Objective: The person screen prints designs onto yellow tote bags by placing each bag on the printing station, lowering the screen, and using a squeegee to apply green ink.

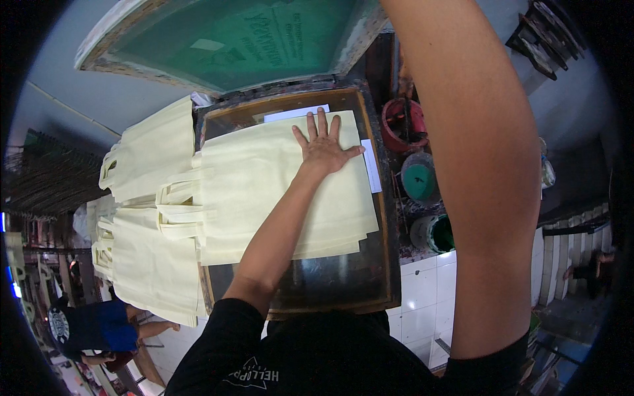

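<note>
My left hand (323,150) lies flat, fingers spread, on the upper right part of a cream cloth tote bag (254,175). Another bag edge shows beneath it at the near side, slightly out of line. The bag's handles (178,204) point left. It rests on a dark, glossy board (330,287) with a wooden border; white strips (372,165) lie along the bag's right and far edges. Beyond the board, a screen printing frame (218,63) with green mesh is raised at a tilt. My right forearm (485,178) reaches up past the top edge, its hand out of sight.
Stacks of cream bags (155,254) lie left of the board. To its right stand a red bucket (403,125), a tub of green paint (419,179) and another green-stained container (437,233). A person in dark clothes (99,330) is at the lower left, above a tiled floor (419,287).
</note>
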The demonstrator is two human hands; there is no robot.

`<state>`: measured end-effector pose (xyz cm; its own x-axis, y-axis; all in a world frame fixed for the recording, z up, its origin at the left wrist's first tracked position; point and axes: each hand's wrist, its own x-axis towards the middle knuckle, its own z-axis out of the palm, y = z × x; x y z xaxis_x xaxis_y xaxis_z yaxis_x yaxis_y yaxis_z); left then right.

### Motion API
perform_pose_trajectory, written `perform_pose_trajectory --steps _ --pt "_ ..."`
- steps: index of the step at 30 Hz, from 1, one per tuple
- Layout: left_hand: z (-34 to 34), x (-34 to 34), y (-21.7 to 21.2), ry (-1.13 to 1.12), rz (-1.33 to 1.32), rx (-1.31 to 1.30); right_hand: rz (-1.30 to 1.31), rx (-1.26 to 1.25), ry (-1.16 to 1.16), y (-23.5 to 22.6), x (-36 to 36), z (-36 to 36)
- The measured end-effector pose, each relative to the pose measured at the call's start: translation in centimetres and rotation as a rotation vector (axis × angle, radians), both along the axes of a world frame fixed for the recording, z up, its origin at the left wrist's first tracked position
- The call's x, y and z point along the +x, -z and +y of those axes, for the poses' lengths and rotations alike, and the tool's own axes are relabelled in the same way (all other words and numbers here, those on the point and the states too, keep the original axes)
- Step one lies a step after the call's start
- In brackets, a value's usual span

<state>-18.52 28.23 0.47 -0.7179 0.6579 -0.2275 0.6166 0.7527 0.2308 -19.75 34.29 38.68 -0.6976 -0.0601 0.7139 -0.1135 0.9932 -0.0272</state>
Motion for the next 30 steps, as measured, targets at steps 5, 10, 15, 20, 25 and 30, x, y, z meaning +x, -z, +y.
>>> perform_pose_trajectory --steps 5,10,15,20,25,30 --pt "0.0 1.0 -0.8 -0.056 0.003 -0.005 0.005 -0.019 -0.032 0.2 0.2 0.2" --pt "0.1 1.5 -1.8 -0.088 -0.054 0.006 0.025 0.074 -0.07 0.0 -1.5 0.9" --pt "0.4 1.1 -1.8 -0.092 -0.064 -0.039 0.031 -0.008 -0.085 0.3 -0.9 0.3" --pt "0.6 0.5 -1.8 -0.095 -0.078 -0.065 0.015 -0.107 -0.107 0.9 0.9 -0.2" --pt "1.3 0.3 -2.1 -0.076 -0.065 -0.082 -0.023 -0.154 -0.153 1.0 1.8 -0.2" --pt "-0.5 -0.8 -2.2 -0.061 -0.065 0.253 -0.274 -0.428 0.022 1.4 7.1 -5.6"
